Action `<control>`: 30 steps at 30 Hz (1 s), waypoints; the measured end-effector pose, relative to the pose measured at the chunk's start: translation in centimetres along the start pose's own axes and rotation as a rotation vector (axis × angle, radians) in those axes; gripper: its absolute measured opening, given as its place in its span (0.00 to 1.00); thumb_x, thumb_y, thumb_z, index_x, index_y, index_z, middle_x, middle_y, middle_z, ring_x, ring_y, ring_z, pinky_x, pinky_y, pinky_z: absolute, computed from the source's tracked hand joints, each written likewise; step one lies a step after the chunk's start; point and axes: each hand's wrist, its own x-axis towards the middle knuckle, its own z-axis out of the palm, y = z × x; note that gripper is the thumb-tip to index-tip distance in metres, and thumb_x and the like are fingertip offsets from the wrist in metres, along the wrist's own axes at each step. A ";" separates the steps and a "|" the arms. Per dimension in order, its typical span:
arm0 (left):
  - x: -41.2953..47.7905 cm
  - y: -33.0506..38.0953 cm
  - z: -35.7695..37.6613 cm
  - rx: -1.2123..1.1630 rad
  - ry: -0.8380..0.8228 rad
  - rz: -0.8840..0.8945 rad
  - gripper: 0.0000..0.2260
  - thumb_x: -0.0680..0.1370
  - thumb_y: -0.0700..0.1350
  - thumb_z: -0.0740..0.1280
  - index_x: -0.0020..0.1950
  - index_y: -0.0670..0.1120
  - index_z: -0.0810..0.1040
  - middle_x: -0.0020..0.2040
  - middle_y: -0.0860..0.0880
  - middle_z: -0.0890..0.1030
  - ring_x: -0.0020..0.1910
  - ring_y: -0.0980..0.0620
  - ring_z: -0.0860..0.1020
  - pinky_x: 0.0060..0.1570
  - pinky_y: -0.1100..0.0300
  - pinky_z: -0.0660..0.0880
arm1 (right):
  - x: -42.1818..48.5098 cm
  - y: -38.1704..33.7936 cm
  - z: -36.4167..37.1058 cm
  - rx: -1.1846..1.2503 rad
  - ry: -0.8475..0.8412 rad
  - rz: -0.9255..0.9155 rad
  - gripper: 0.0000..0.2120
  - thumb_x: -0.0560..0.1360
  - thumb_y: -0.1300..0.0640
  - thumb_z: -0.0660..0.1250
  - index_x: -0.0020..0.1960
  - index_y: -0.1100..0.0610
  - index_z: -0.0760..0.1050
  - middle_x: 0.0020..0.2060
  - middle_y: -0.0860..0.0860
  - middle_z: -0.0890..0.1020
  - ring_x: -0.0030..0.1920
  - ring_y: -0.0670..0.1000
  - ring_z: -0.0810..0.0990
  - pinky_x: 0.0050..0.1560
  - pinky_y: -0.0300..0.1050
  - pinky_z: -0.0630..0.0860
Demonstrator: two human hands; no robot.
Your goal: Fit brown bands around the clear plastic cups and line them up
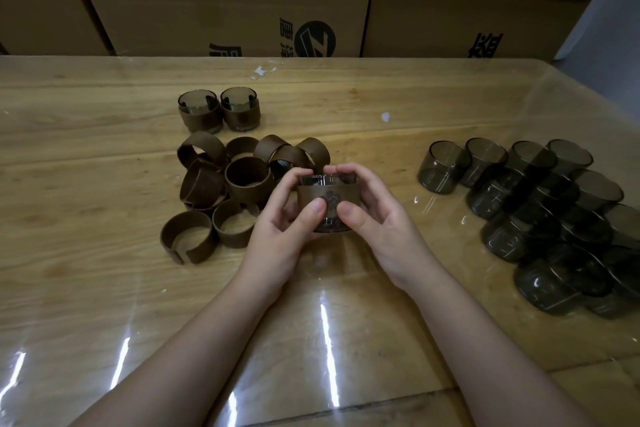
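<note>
Both hands — left hand, right hand — grip one banded cup above the table, loose bands just beside.

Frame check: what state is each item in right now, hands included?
Held cup: band around it, rim showing above the band.
Left hand: grips the held cup, thumb on the band.
Right hand: grips the held cup, thumb on the band.
Finished cups: two, banded, upright, side by side.
Loose bands: unfitted, heaped together.
Bare cups: no bands, grouped at the right.
</note>
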 end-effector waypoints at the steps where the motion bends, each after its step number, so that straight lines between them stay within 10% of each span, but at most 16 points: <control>1: 0.0 0.0 0.0 0.010 0.004 0.006 0.16 0.76 0.44 0.67 0.63 0.53 0.71 0.49 0.56 0.83 0.51 0.56 0.81 0.45 0.58 0.80 | 0.0 0.0 0.1 -0.004 0.007 0.002 0.19 0.76 0.61 0.65 0.65 0.54 0.68 0.66 0.53 0.73 0.63 0.42 0.75 0.59 0.38 0.73; 7: 0.1 0.2 0.4 -0.002 0.096 0.017 0.29 0.71 0.49 0.65 0.71 0.47 0.65 0.48 0.53 0.85 0.49 0.53 0.83 0.43 0.59 0.80 | 0.2 0.8 0.8 0.025 0.104 0.067 0.26 0.74 0.55 0.66 0.70 0.55 0.64 0.64 0.52 0.76 0.61 0.38 0.77 0.55 0.33 0.74; 13: 0.0 0.2 0.1 -0.009 0.056 -0.059 0.28 0.74 0.47 0.69 0.73 0.44 0.66 0.61 0.40 0.79 0.58 0.43 0.80 0.47 0.58 0.79 | 0.3 1.2 1.2 -0.001 0.222 0.111 0.23 0.75 0.44 0.62 0.64 0.57 0.74 0.58 0.54 0.82 0.62 0.55 0.79 0.68 0.61 0.70; 21: -0.1 -0.1 0.1 0.134 -0.054 -0.020 0.32 0.73 0.42 0.67 0.75 0.47 0.61 0.67 0.48 0.75 0.65 0.54 0.75 0.66 0.45 0.70 | 0.1 1.3 0.9 -0.090 0.222 0.070 0.16 0.75 0.45 0.59 0.61 0.47 0.72 0.50 0.35 0.83 0.55 0.36 0.79 0.52 0.28 0.72; 30: 0.1 0.1 0.0 0.115 -0.018 -0.005 0.23 0.72 0.43 0.69 0.67 0.42 0.71 0.58 0.47 0.81 0.60 0.46 0.78 0.62 0.45 0.74 | -0.3 1.8 1.2 -0.188 0.132 0.060 0.25 0.76 0.46 0.59 0.72 0.47 0.59 0.51 0.19 0.74 0.57 0.24 0.71 0.53 0.20 0.66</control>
